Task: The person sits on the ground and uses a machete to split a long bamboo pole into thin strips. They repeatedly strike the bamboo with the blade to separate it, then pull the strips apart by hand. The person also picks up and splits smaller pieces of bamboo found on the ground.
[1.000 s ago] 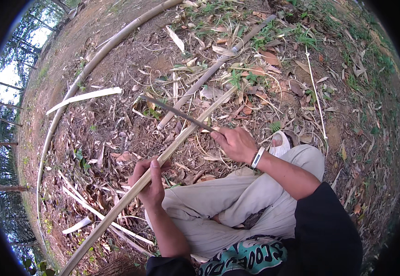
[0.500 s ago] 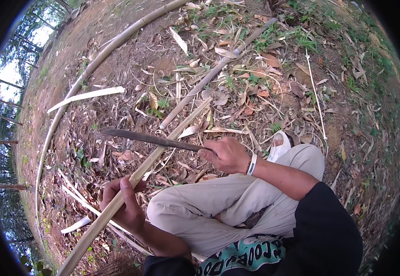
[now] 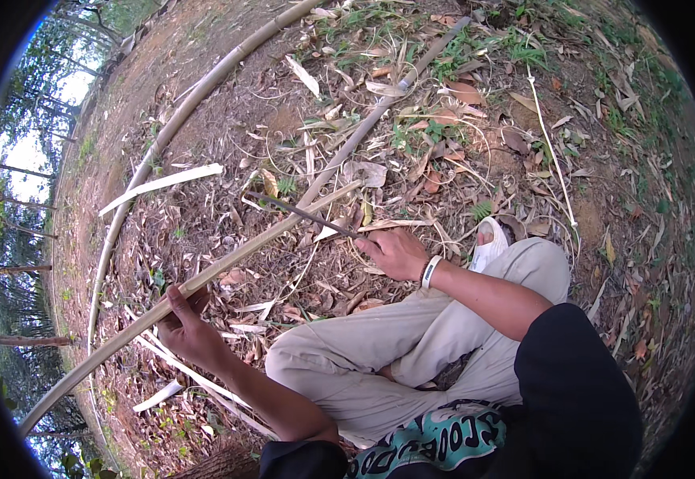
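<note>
I sit on leaf-covered ground with my knees bent. My left hand [image 3: 190, 326] grips a long split bamboo strip [image 3: 244, 251] that runs from the lower left up to the middle. My right hand [image 3: 398, 252] holds the handle of a long dark knife [image 3: 299, 211], whose blade points left and up, lying across the strip's upper part. A white band sits on my right wrist [image 3: 431, 271].
A long whole bamboo pole [image 3: 164, 152] curves along the left. Another thin pole [image 3: 387, 104] runs up toward the top. Pale split strips [image 3: 160, 184] and dry leaves lie around. My white shoe [image 3: 491, 243] rests beyond my knee.
My left hand slid down the strip toward the lower left. The knife rose from lying level to the left and now angles up across the strip's upper part.
</note>
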The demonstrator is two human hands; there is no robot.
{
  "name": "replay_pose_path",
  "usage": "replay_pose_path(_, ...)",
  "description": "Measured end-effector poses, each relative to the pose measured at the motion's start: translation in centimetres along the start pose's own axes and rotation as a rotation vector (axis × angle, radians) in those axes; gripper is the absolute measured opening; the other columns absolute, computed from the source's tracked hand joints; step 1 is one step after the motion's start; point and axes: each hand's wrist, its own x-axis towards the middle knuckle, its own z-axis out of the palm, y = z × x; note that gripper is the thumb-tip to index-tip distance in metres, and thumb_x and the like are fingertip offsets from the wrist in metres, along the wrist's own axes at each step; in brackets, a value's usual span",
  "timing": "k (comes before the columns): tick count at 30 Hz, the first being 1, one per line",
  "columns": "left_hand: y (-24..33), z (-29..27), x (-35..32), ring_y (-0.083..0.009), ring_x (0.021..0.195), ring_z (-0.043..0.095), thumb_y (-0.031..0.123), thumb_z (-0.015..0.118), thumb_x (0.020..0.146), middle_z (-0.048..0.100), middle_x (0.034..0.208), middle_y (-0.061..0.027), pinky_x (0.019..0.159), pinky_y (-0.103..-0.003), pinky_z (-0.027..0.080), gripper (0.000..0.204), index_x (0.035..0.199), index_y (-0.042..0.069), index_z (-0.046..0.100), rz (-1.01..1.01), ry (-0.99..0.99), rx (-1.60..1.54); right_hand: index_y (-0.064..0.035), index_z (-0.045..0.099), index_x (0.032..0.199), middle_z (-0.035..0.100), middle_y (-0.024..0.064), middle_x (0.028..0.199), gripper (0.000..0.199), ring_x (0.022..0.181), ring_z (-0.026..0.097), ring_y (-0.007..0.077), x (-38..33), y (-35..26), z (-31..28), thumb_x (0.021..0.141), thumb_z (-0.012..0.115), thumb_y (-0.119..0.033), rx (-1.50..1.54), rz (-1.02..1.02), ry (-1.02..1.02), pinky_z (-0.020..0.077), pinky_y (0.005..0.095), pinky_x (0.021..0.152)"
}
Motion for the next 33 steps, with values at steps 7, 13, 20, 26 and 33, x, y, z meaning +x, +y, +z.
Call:
replay_pose_path(7,-7.6,-1.3,-0.2,-0.0257,0.080,0.070,0.021,0.053,0.099,0.067,0.092,-0.0228,0.067,-0.029,0.065,0.035,0.103,-0.014,0.057,-0.116,0.132,-0.104,0.0009,0.065,0.085,0.066,0.0230,0.073,0.061,0.072,0.065,0.0430,2.6,5.7,1.7,0.099,0.036,-0.051,-0.106,0.208,-0.003,0.0509,0.0530,0.068)
replay_pose_path(13,-7.6,-0.6,-1.9,-0.0315,0.079,0.069,0.015,0.040,0.104,0.064,0.099,-0.0268,0.072,-0.036,0.064,0.028,0.109,-0.012,0.039,0.001,0.215,-0.258,0.0024,0.065,0.086,0.065,0.0243,0.072,0.067,0.069,0.064,0.0435,-1.8,-0.3,1.8,0.099,0.033,-0.055,-0.098,-0.118,-0.072,0.0513,0.0528,0.066)
replay_pose_path(20,-6.3,0.2,-3.0,-0.0271,0.076,0.070,0.015,0.043,0.103,0.065,0.086,-0.0217,0.070,-0.035,0.064,0.023,0.108,-0.007,0.039,-0.066,0.159,-0.303,0.0005,0.065,0.072,0.064,0.0271,0.070,0.070,0.075,0.065,0.0449,0.2,4.1,2.5,0.097,0.035,-0.058,-0.130,0.166,0.036,0.0505,0.0539,0.070)
replay_pose_path(26,-4.8,0.6,-2.1,-0.0236,0.071,0.067,0.015,0.038,0.104,0.064,0.079,-0.0187,0.070,-0.035,0.060,0.021,0.109,-0.005,0.038,0.080,0.120,-0.294,0.0023,0.066,0.081,0.064,0.0299,0.078,0.068,0.082,0.064,0.0470,-2.1,2.4,0.8,0.097,0.036,-0.057,-0.153,0.066,-0.059,0.0498,0.0543,0.074)
replay_pose_path(33,-1.3,4.1,1.0,-0.0195,0.073,0.067,0.020,0.037,0.105,0.066,0.081,-0.0149,0.068,-0.032,0.060,0.021,0.103,0.000,0.042,0.044,0.064,-0.282,0.0035,0.066,0.084,0.065,0.0284,0.083,0.071,0.084,0.062,0.0459,-1.4,2.7,-0.1,0.096,0.034,-0.059,-0.114,0.109,-0.058,0.0478,0.0522,0.079)
